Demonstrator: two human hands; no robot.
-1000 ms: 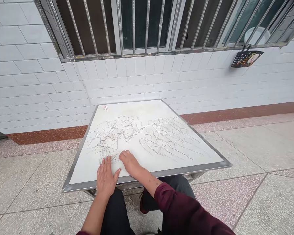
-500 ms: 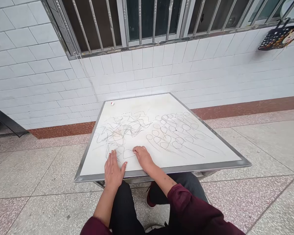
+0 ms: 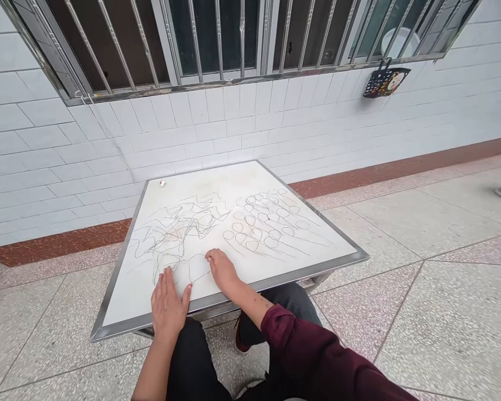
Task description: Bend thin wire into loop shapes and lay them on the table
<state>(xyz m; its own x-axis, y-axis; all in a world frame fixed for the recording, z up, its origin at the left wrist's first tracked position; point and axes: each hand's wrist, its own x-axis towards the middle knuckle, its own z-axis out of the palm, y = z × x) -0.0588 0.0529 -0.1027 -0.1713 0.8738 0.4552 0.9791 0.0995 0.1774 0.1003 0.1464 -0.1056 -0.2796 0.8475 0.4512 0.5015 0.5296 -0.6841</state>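
A white tabletop [image 3: 229,175] with a grey metal rim is in front of me, marked with thin dark lines. Wavy, tangled lines [image 3: 192,220] spread over its left half, and several loops with long tails [image 3: 271,217] cover the right. My left hand [image 3: 169,303] lies flat near the front edge, fingers stretched out and thumb apart. To its right, my right hand [image 3: 222,270] is closed in a pinch on the surface, beside a curved thin line [image 3: 195,260]. Whatever its fingertips hold is hidden.
A small red and white object [image 3: 162,183] sits at the table's far left corner. Behind stands a white tiled wall [image 3: 217,131] with a barred window [image 3: 217,39]. A patterned bag [image 3: 386,82] hangs from the bars. Speckled floor tiles [image 3: 384,301] surround the table.
The view has turned to the right, so the table and both hands appear further left. My right hand stays pinched on the tabletop, and the left stays flat.
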